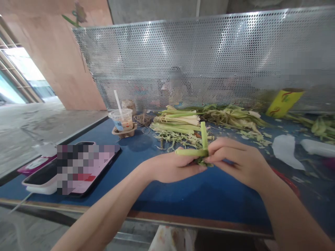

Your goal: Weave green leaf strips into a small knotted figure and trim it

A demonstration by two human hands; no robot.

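Note:
Both hands meet above the blue table, working on a folded green leaf strip (192, 152). One end of it stands upright, and another part lies level across my left hand. My left hand (170, 168) grips the strip between thumb and fingers. My right hand (232, 157) pinches it at the fold with its fingertips. Darker green bits show beneath the fold, partly hidden by the fingers. Just behind the hands lies a bundle of pale green stalks or leaf strips (178, 123), with small curled greenish pieces (180, 140) in front of it.
At left are a phone (101, 174) and a white-edged device (42, 176). Behind them, an iced drink cup (121, 120) stands in a cardboard holder beside twine (143, 119). Dry leaves (232, 116), a yellow roll (284, 103) and white paper (286, 150) lie right. Perforated metal (157, 52) borders the back.

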